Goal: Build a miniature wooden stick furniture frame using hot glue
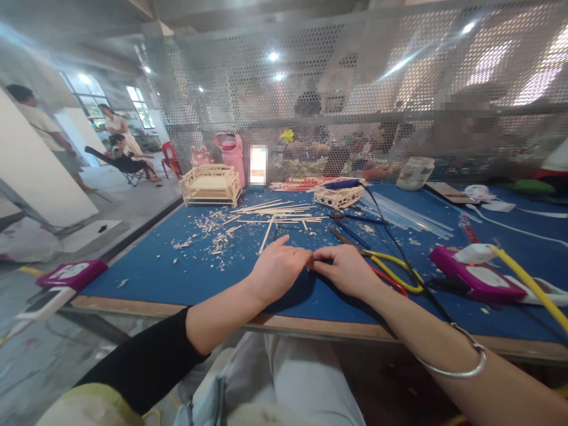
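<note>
My left hand and my right hand meet above the blue tabletop near its front edge. Fingers of both are pinched together at one spot; whatever lies between them is hidden or too small to name. Just beyond my left hand lie thin wooden sticks, one of them pointing toward its knuckles. Wood scraps are scattered to the left of the sticks. Scissors with yellow handles lie beside my right hand, close to pliers with a red handle.
A small stick-built frame stands at the back left, another stick-built tray at the back middle. Clear plastic strips lie to the right. Purple power strips sit at both sides. A perforated screen stands behind the table.
</note>
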A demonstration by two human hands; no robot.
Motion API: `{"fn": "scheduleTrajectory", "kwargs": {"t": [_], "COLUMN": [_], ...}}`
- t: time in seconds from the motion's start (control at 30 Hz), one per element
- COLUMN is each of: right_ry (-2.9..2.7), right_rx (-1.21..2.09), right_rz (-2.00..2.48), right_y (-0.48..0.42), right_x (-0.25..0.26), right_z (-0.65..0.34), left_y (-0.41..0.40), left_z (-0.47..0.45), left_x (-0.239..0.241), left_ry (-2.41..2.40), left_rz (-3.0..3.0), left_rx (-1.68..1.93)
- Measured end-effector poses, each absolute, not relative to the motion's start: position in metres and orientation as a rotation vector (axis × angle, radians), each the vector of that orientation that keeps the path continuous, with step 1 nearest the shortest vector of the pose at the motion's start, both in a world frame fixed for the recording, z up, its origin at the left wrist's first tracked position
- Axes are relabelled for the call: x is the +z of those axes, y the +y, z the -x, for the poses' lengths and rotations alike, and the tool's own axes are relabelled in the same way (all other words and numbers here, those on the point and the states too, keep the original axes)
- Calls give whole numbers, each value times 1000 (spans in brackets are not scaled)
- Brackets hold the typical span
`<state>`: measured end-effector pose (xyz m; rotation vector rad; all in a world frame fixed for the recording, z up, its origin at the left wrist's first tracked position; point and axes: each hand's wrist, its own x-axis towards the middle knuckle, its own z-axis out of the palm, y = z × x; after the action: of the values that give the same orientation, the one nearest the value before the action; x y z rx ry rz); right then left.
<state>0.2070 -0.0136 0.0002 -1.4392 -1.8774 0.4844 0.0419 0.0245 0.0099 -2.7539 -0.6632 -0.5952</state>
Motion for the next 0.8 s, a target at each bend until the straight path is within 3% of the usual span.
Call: {"fn": "scheduleTrajectory", "kwargs": {"t": [0.8], "right_ry": [-1849], "right_rx": [476], "right_rz": [1426], "right_y": [-13], "right_x": [-1], "right_z": [-205], "left_y": [19], "left_z": [-37], "left_x": [12], "left_ry": [-806], "left_rz": [2786], "left_rx": [-745]}}
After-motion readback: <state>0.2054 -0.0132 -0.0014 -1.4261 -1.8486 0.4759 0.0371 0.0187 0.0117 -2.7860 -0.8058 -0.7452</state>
